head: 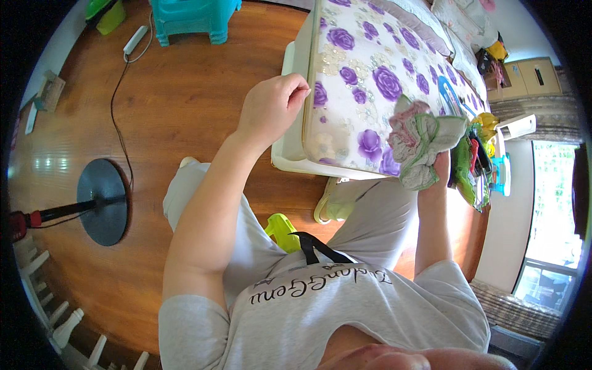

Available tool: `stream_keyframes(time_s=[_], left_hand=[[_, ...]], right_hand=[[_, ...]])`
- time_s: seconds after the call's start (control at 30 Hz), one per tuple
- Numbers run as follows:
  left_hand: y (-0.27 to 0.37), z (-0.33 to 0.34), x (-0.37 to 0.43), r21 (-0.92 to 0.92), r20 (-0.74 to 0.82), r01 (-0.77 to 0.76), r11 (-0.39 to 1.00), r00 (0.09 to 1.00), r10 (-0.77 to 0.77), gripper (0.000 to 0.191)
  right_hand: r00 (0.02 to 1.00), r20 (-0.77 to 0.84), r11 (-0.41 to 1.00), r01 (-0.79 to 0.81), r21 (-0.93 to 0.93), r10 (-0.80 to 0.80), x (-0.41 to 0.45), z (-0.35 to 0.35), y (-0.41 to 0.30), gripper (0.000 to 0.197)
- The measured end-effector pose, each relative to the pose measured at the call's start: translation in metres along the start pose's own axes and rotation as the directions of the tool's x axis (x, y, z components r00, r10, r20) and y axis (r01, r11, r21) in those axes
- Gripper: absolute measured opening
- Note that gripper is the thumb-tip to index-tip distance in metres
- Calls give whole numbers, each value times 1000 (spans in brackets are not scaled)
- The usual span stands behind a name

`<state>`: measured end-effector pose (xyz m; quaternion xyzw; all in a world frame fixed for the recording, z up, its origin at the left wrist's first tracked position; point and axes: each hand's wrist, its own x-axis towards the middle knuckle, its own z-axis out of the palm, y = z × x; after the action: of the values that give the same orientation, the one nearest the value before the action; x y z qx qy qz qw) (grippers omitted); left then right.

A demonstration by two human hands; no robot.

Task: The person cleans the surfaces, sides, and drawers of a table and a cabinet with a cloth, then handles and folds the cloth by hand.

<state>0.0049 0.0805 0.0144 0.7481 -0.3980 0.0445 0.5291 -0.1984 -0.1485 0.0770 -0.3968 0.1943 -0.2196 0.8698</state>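
Several crumpled cloths [423, 143], whitish with green edging and one pinkish, are bunched in my right hand [441, 171], above the near right corner of a table. A cover [342, 111] with purple roses lies over the tabletop. By the table's left edge, my left hand [273, 106] is raised with its fingers curled together. Nothing shows in its fingers. The cloths hide part of my right fingers.
Colourful packages [471, 162] and a blue-and-white pack [448, 95] lie at the right. A turquoise plastic stool [194, 21], a power strip [135, 40] and a round black stand base [102, 201] are on the wooden floor. Beneath me is a yellow-green plastic seat [281, 231].
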Motion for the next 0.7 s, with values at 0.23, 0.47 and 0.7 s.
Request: stream_keyframes(time_s=[0.23, 0.47, 0.7], left_hand=[[3, 12, 5, 19, 54, 36, 999, 998, -37, 7], [12, 3, 4, 31, 78, -3, 1000, 997, 1, 7], [40, 0, -11, -49, 152, -78, 996, 985, 84, 7]], right_hand=[[859, 224, 151, 325, -934, -460, 62, -68, 0, 34], [752, 510, -197, 473, -859, -418, 44, -18, -5, 33], [770, 632, -410, 549, -728, -90, 100, 10, 34, 33]])
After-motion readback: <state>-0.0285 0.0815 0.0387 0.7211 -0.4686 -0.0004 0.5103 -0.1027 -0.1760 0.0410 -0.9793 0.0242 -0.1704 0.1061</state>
